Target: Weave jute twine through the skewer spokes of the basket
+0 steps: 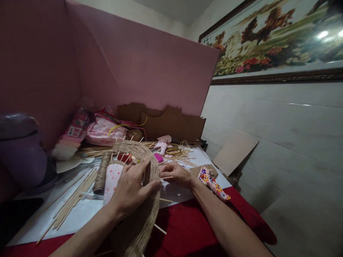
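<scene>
A round twine-woven basket [146,222] with thin wooden sticks poking out of its rim stands tilted on its edge in front of me. My left hand [132,185] grips its side, thumb on the woven band and fingers reaching inside. Close to the right of the band, my right hand [176,174] has its fingers pinched together beside a protruding stick [167,178]; what they hold is too small to make out. White cloth with pink dots [112,179] shows by the basket's inner side. Left of it lies a spool of twine [101,174].
Loose sticks [74,200] lie on the white table sheet at the left, near a purple bin [18,152]. Behind are pink cloth [105,131], a twine ball [135,135] and torn cardboard [171,123]. A flower-patterned wrapped object [213,183] sits beyond my right forearm.
</scene>
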Action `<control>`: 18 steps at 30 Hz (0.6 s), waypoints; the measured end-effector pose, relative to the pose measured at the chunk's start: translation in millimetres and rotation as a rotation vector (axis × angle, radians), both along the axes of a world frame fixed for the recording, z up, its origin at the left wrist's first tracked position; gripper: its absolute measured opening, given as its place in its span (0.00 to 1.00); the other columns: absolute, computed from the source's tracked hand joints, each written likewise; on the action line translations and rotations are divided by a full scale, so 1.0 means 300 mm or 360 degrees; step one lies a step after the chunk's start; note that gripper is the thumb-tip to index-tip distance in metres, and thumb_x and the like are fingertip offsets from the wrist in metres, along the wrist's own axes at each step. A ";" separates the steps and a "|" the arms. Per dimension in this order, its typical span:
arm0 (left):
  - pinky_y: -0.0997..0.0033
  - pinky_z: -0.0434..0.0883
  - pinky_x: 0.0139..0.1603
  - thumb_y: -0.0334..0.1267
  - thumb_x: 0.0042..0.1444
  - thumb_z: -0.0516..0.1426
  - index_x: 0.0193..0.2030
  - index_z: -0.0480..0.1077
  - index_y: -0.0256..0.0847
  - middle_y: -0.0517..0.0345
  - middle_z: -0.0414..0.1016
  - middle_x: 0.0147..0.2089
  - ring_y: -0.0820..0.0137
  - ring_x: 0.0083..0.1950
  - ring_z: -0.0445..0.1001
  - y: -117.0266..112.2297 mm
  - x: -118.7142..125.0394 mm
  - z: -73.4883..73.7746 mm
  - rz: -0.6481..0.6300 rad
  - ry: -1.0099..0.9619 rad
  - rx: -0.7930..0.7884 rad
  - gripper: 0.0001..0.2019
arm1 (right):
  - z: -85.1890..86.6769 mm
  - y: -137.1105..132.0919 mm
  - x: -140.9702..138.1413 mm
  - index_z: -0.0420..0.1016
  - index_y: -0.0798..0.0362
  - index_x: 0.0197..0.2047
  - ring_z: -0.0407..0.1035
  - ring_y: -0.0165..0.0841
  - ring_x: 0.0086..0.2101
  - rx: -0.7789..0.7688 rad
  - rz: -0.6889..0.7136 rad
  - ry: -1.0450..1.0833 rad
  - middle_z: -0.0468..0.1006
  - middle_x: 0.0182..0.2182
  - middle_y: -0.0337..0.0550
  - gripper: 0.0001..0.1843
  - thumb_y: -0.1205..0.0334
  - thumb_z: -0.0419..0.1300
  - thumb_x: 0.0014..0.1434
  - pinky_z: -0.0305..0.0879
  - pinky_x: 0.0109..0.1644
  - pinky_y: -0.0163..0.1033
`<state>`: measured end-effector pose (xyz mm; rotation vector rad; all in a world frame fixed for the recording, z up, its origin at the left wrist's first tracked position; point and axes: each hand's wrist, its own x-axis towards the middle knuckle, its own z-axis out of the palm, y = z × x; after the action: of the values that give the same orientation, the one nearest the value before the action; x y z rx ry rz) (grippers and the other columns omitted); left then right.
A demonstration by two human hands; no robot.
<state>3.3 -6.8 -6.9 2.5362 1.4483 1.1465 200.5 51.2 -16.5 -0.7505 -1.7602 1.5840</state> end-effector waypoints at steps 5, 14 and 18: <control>0.56 0.58 0.48 0.51 0.56 0.52 0.55 0.64 0.43 0.53 0.75 0.46 0.63 0.44 0.70 -0.022 0.005 0.038 -0.0012 -0.0017 0.0038 0.22 | 0.022 -0.003 0.026 0.76 0.59 0.28 0.51 0.21 0.20 0.0172 -0.0008 -0.0055 0.64 0.18 0.32 0.15 0.53 0.67 0.45 0.43 0.23 0.30; 0.61 0.58 0.43 0.44 0.60 0.48 0.47 0.70 0.45 0.59 0.78 0.37 0.68 0.33 0.69 -0.027 -0.003 0.072 0.0048 -0.0024 -0.0011 0.14 | 0.062 -0.020 0.032 0.72 0.59 0.26 0.54 0.23 0.22 0.0250 -0.0082 -0.0046 0.65 0.20 0.34 0.18 0.51 0.68 0.43 0.47 0.25 0.31; 0.61 0.57 0.41 0.43 0.60 0.49 0.46 0.70 0.45 0.61 0.76 0.32 0.70 0.29 0.66 -0.027 -0.001 0.074 0.0054 0.0022 0.0016 0.13 | 0.069 -0.026 0.028 0.70 0.58 0.25 0.52 0.22 0.22 0.0298 -0.0113 -0.0018 0.63 0.20 0.33 0.19 0.50 0.67 0.44 0.46 0.24 0.31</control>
<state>2.8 -15.0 15.3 2.5409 1.4984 1.1455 208.7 43.4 4.3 -0.7240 -1.8391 1.3491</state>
